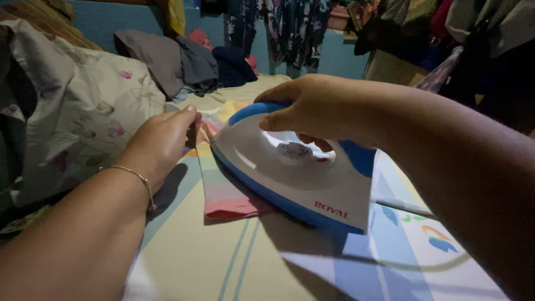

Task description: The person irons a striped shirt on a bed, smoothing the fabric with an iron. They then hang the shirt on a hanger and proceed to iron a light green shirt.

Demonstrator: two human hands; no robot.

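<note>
Right hand (pixel 312 108) grips handle of white-blue iron (pixel 290 175); left hand (pixel 164 139) presses striped cloth (pixel 223 189) just beside iron's tip.

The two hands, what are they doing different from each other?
The right hand grips the blue handle of the white and blue iron, fingers curled around it. The left hand holds nothing; it lies flatter, fingers pressing the striped pastel cloth beside the iron. The left wrist wears a thin bracelet; none shows on the right. Both reach forward over the patterned bedsheet.
</note>
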